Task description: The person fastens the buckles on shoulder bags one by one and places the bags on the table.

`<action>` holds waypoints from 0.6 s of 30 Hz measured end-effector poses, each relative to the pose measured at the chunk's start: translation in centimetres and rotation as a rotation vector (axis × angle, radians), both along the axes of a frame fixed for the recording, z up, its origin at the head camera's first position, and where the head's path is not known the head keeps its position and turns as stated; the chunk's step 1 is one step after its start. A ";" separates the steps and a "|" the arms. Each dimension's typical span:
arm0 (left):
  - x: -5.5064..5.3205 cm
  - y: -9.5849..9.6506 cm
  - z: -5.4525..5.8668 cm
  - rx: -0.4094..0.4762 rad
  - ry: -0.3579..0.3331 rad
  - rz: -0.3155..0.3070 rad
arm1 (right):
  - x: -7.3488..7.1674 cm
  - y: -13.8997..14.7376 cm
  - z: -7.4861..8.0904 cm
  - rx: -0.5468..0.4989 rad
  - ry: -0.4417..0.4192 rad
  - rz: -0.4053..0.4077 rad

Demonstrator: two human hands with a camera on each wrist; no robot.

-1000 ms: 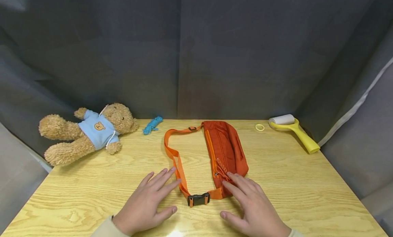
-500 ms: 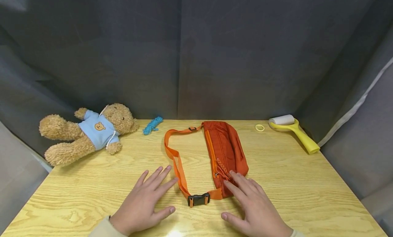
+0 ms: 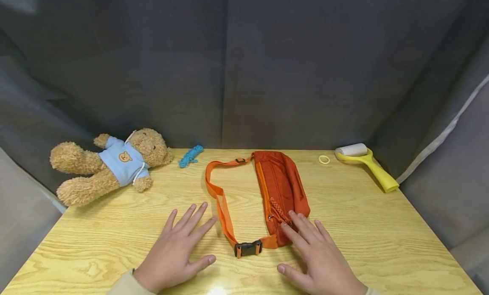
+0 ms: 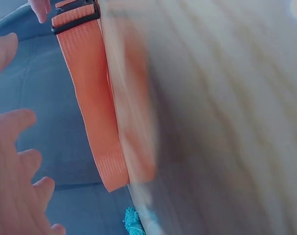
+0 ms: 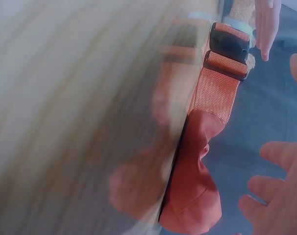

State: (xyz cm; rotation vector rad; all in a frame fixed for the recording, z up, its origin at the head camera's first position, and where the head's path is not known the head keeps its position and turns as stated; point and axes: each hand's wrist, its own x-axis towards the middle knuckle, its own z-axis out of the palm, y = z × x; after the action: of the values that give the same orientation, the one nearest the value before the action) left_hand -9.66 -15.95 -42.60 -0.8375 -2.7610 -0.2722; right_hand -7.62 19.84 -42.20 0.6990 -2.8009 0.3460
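Note:
An orange-red waist bag [image 3: 280, 184] lies on the table, its orange strap [image 3: 225, 212] looped out to the left. The strap's black buckle [image 3: 248, 248] is fastened at the near side. My left hand [image 3: 175, 248] has its fingers spread, just left of the strap, and holds nothing. My right hand [image 3: 318, 257], also with fingers spread, overlaps the bag's near right part in the head view. In the right wrist view the fingers [image 5: 273, 191] appear apart from the bag [image 5: 192, 196]. In the left wrist view the fingers [image 4: 21, 161] are likewise apart from the strap [image 4: 92, 98].
A teddy bear [image 3: 124, 159] in a blue hoodie lies at the back left, beside a bundle of blue cord [image 3: 191, 155]. At the back right are a small yellow ring [image 3: 324, 159] and a yellow-handled lint roller [image 3: 368, 161]. Dark curtains [image 3: 244, 70] border the table's back.
My left hand has shifted slightly left, away from the strap. My right hand has moved slightly right. The bag and other objects stay in place.

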 end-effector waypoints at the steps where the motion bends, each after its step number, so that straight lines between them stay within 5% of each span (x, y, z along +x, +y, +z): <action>1: 0.0 -0.1 0.0 -0.004 0.002 0.003 | 0.0 0.0 0.0 0.003 -0.002 -0.003; 18: 0.1 -0.8 0.1 -0.018 0.019 0.034 | 0.0 0.5 0.1 0.040 -0.034 -0.045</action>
State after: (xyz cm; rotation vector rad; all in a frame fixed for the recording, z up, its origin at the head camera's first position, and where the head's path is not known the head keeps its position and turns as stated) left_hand -9.56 -16.78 -42.54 -0.7933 -2.7612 -0.2320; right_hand -7.61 20.33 -42.09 0.6430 -2.8583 0.2965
